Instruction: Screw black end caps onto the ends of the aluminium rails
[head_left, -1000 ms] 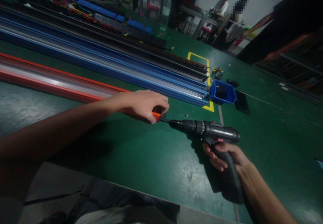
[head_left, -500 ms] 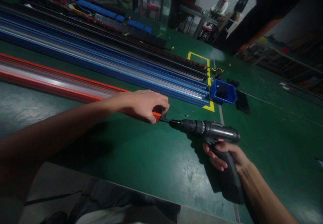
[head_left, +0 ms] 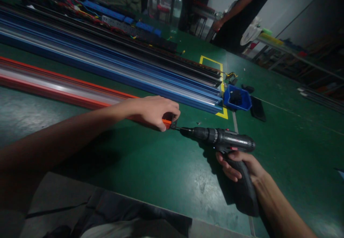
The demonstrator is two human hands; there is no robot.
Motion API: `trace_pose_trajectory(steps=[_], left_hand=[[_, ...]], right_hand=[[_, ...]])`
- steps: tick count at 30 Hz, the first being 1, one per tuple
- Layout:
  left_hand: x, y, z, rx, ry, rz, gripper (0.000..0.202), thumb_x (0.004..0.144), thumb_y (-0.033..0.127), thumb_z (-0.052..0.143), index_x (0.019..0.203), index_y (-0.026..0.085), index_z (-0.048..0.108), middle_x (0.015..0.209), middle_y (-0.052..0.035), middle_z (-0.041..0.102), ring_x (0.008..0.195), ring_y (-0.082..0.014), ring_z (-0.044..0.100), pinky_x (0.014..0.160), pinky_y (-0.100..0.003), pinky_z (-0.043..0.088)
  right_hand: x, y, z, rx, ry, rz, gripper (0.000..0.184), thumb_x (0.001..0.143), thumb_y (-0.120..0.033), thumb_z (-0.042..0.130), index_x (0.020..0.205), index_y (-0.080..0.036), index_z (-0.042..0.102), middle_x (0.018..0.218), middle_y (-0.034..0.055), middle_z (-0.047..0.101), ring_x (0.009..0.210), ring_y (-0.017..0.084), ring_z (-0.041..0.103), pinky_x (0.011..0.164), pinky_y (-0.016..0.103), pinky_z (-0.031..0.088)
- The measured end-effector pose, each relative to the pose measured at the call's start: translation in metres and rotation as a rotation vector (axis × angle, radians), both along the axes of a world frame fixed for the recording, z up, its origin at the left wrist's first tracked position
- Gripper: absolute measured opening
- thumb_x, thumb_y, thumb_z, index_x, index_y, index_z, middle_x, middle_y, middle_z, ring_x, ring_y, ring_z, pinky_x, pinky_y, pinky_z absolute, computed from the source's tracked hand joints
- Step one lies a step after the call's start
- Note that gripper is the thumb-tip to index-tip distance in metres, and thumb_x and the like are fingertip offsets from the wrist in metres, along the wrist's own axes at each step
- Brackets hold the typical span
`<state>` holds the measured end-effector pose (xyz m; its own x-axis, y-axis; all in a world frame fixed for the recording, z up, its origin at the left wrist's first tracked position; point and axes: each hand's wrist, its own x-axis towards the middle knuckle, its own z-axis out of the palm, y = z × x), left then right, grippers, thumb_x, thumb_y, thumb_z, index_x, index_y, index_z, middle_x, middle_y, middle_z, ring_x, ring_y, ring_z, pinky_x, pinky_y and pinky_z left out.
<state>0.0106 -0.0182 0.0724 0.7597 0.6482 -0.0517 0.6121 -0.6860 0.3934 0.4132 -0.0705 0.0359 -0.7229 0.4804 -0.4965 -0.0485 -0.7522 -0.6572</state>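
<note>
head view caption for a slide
Left hand grips the end of an orange rail; right hand holds a drill, bit against it.

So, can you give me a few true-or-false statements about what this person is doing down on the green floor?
1. The right hand grips a cordless drill. True.
2. The drill's tip points at the end of the orange rail. True.
3. A blue bin stands near the end of the blue rails. True.
4. The left hand rests in the blue bin. False: it clamps the orange rail's end.
5. The blue bin is empty. False: dark parts lie in it.
</note>
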Motion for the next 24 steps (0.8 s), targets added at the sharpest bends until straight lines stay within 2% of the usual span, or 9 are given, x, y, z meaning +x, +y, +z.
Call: trace_pose_trajectory(steps=[13, 17, 20, 24], left_hand=[[0.0014, -0.0025, 0.0036, 0.005, -0.005, 0.008, 0.030, 0.068, 0.038, 0.076, 0.095, 0.028, 0.067, 0.105, 0.0013, 0.066, 0.089, -0.0186, 0.061, 0.065, -0.029, 0.036], [0.0007, -0.0033, 0.0047, 0.002, 0.004, -0.001, 0.045, 0.069, 0.036, 0.077, 0.112, 0.030, 0.064, 0.114, 0.0005, 0.067, 0.100, -0.0209, 0.063, 0.076, -0.029, 0.042], [-0.0005, -0.0041, 0.0066, -0.007, 0.012, -0.001, 0.061, 0.071, 0.036, 0.076, 0.129, 0.030, 0.057, 0.130, -0.0033, 0.065, 0.113, -0.0242, 0.062, 0.091, -0.032, 0.046], [-0.0018, -0.0031, 0.0076, 0.001, 0.032, -0.023, 0.073, 0.077, 0.045, 0.074, 0.143, 0.028, 0.048, 0.143, -0.0085, 0.059, 0.125, -0.0277, 0.058, 0.102, -0.036, 0.044]], right_hand=[[-0.0011, 0.0017, -0.0018, 0.023, 0.038, 0.022, 0.028, 0.086, -0.030, 0.068, 0.102, -0.007, 0.074, 0.077, 0.0056, 0.069, 0.039, 0.004, 0.048, 0.045, 0.020, 0.053], [-0.0046, 0.0009, -0.0006, 0.019, 0.062, -0.005, 0.029, 0.086, -0.028, 0.066, 0.101, -0.005, 0.075, 0.076, 0.0065, 0.068, 0.040, 0.005, 0.048, 0.045, 0.020, 0.052], [-0.0045, 0.0018, -0.0015, 0.039, 0.076, -0.006, 0.029, 0.085, -0.026, 0.064, 0.101, -0.004, 0.074, 0.077, 0.0070, 0.068, 0.041, 0.005, 0.050, 0.045, 0.020, 0.052], [0.0020, 0.0065, -0.0020, 0.063, 0.100, -0.001, 0.032, 0.087, -0.031, 0.062, 0.101, -0.004, 0.072, 0.076, 0.0077, 0.067, 0.040, 0.006, 0.050, 0.043, 0.021, 0.050]])
